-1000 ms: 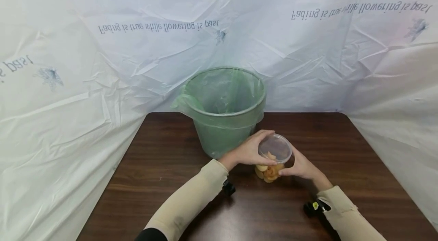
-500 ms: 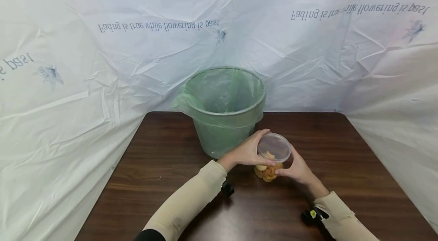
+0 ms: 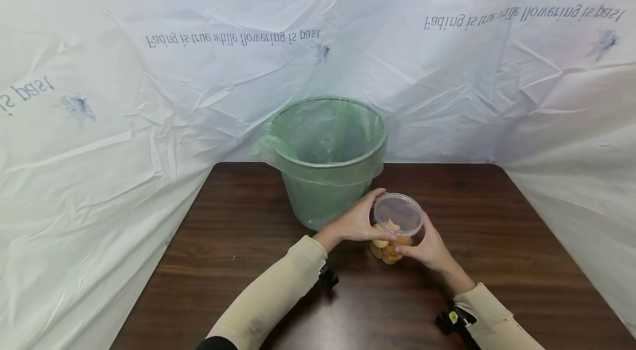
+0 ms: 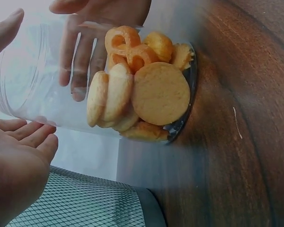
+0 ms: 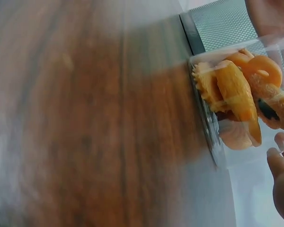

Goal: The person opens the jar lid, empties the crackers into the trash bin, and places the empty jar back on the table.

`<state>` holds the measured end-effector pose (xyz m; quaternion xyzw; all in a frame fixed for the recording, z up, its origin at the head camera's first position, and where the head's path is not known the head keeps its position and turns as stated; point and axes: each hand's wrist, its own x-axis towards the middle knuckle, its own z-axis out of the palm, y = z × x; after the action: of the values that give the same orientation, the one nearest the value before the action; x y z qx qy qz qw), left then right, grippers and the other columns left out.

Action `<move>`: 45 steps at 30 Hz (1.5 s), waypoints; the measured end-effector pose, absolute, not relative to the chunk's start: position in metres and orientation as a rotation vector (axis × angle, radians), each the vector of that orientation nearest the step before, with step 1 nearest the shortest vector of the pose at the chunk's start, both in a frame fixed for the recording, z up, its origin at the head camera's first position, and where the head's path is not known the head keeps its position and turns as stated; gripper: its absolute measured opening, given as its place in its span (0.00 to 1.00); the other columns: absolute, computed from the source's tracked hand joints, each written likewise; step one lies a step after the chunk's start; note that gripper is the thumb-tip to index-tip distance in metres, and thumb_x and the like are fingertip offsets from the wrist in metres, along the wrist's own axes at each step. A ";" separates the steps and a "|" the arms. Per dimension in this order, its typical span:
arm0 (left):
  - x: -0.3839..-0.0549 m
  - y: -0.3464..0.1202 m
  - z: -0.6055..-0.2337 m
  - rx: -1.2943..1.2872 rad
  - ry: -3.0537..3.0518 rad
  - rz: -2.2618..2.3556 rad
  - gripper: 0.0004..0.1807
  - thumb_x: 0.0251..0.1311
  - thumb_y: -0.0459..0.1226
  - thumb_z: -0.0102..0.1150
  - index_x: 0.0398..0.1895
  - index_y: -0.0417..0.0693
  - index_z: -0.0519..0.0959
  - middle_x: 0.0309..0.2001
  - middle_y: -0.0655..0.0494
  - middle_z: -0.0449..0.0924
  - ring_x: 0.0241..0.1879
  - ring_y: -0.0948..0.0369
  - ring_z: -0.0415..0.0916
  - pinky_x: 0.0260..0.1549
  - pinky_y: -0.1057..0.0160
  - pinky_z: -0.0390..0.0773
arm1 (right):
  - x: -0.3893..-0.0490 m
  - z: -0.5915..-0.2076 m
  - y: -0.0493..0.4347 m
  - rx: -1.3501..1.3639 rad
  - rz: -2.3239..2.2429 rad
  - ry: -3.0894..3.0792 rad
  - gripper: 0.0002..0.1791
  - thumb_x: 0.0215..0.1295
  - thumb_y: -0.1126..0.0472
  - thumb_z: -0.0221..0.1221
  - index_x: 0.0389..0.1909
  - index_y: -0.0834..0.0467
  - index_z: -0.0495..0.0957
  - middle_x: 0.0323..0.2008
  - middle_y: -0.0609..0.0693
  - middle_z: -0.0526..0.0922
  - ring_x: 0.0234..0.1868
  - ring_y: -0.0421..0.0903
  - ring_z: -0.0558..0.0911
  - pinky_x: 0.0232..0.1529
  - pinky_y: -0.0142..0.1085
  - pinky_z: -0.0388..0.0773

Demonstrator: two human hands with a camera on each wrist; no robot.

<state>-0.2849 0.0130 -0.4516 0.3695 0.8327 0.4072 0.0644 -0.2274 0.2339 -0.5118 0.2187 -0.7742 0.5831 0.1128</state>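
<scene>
A clear plastic jar [image 3: 397, 213] stands upright on the table just right of the bin, its round top facing up. Biscuits [image 4: 161, 93] of several shapes, round ones and a pretzel-like one among them, fill its lower part. My left hand [image 3: 350, 225] holds the jar from the left near its top, thumb in front. From the right, my right hand [image 3: 431, 250] grips it lower, with the thumb at the front and the fingers partly behind. Through the clear wall in the left wrist view, the right hand's fingers [image 4: 80, 66] show. Whether a lid sits on top, I cannot tell.
A mesh bin [image 4: 85, 201] lined with a green plastic bag [image 3: 328, 176] stands behind and left of the jar, close to my left hand. The dark wooden table [image 3: 238, 261] carries both. White printed sheeting [image 3: 223, 79] hangs around the back and sides.
Both hands stay on the jar. The right hand has shifted slightly left, its thumb further across the jar's front. The left hand has drawn back slightly left. The jar has hardly moved.
</scene>
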 end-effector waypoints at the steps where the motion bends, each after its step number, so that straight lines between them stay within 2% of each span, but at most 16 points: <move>1: -0.285 0.013 -0.452 1.108 2.504 1.238 0.61 0.44 0.52 0.77 0.77 0.48 0.48 0.71 0.50 0.60 0.66 0.59 0.64 0.64 0.60 0.67 | -0.227 -0.512 0.233 0.631 1.710 -2.273 0.57 0.39 0.77 0.73 0.73 0.64 0.53 0.62 0.69 0.66 0.56 0.44 0.73 0.53 0.24 0.70; 7: -0.285 0.012 -0.456 1.072 2.475 1.281 0.60 0.45 0.51 0.76 0.77 0.49 0.48 0.72 0.51 0.58 0.69 0.59 0.62 0.65 0.58 0.67 | -0.228 -0.511 0.231 0.597 1.705 -2.273 0.60 0.36 0.76 0.75 0.74 0.60 0.54 0.62 0.66 0.68 0.57 0.47 0.72 0.56 0.25 0.66; 12: -0.282 0.015 -0.462 1.090 2.475 1.343 0.58 0.43 0.50 0.78 0.74 0.49 0.53 0.67 0.52 0.66 0.63 0.58 0.69 0.61 0.61 0.69 | -0.228 -0.511 0.228 0.628 1.719 -2.238 0.63 0.31 0.77 0.77 0.73 0.62 0.54 0.60 0.69 0.69 0.56 0.50 0.74 0.56 0.26 0.67; 17: -0.283 0.021 -0.469 1.237 2.356 1.528 0.50 0.42 0.42 0.79 0.68 0.44 0.60 0.61 0.48 0.72 0.58 0.52 0.73 0.59 0.57 0.73 | -0.226 -0.507 0.225 0.575 1.672 -2.271 0.62 0.30 0.75 0.78 0.72 0.62 0.56 0.58 0.67 0.72 0.54 0.51 0.74 0.55 0.26 0.68; 21: -0.283 0.025 -0.475 1.266 2.319 1.618 0.49 0.41 0.39 0.80 0.67 0.44 0.62 0.59 0.47 0.74 0.57 0.53 0.75 0.58 0.56 0.73 | -0.220 -0.495 0.220 0.527 1.604 -2.314 0.60 0.29 0.75 0.78 0.70 0.67 0.57 0.55 0.70 0.74 0.52 0.57 0.74 0.54 0.26 0.68; 25: -0.280 0.028 -0.478 1.184 2.379 1.645 0.52 0.39 0.41 0.81 0.69 0.47 0.60 0.59 0.51 0.73 0.57 0.54 0.74 0.58 0.57 0.74 | -0.215 -0.485 0.216 0.486 1.500 -2.358 0.58 0.28 0.74 0.78 0.67 0.72 0.59 0.52 0.71 0.76 0.49 0.61 0.75 0.51 0.27 0.69; 32: -0.270 0.033 -0.478 1.041 2.491 1.710 0.54 0.35 0.46 0.82 0.68 0.53 0.61 0.60 0.55 0.72 0.56 0.54 0.74 0.55 0.56 0.75 | -0.225 -0.505 0.222 0.434 1.363 -2.404 0.59 0.30 0.69 0.80 0.69 0.65 0.59 0.53 0.65 0.78 0.50 0.58 0.76 0.49 0.26 0.68; 40: -0.257 0.041 -0.477 0.933 2.647 1.733 0.55 0.35 0.51 0.81 0.67 0.49 0.61 0.58 0.54 0.72 0.56 0.52 0.74 0.53 0.60 0.75 | -0.227 -0.509 0.226 0.452 1.345 -2.389 0.55 0.33 0.68 0.78 0.67 0.67 0.60 0.52 0.67 0.78 0.49 0.60 0.77 0.48 0.22 0.66; 45: -0.250 0.044 -0.474 0.820 2.710 1.709 0.57 0.34 0.56 0.80 0.68 0.51 0.60 0.59 0.55 0.70 0.56 0.53 0.73 0.53 0.62 0.74 | -0.225 -0.505 0.224 0.445 1.330 -2.409 0.55 0.35 0.67 0.78 0.68 0.66 0.60 0.52 0.67 0.79 0.49 0.61 0.78 0.47 0.22 0.68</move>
<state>-0.2504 0.0444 -0.4740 0.2471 0.8165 0.5152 -0.0826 -0.2249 0.2240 -0.5051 0.1570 -0.8507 0.4698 0.1759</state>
